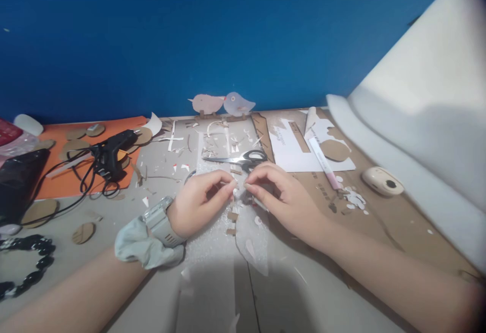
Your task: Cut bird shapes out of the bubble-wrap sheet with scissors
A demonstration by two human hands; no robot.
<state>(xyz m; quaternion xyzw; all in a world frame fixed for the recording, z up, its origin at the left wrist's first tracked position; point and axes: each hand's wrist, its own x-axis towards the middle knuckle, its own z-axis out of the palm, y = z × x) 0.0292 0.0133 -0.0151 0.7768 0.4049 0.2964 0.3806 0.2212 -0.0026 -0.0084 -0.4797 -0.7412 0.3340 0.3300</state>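
My left hand (205,204), with a watch (162,223) and a pale scrunchie (142,244) on the wrist, is closed in a pinch. A tiny white bit shows at its fingertips, too small to name. Across a narrow gap, my right hand (283,196) also has thumb and forefinger pinched together; what they hold, if anything, cannot be made out. Just below both hands lies a pale grey paper bird (252,242) with an eye, a wing piece and small cardboard tabs. Dark-handled scissors (248,158) lie beyond the fingertips.
Pink and blue paper birds (222,104) stand by the wall. Left are a black glue gun (110,156) on orange paper (56,138), cardboard discs (83,233) and a beaded bracelet (32,262). Right are white paper (283,146), a cutter-like stick (322,161), white discs (355,199) and a cream case (382,181).
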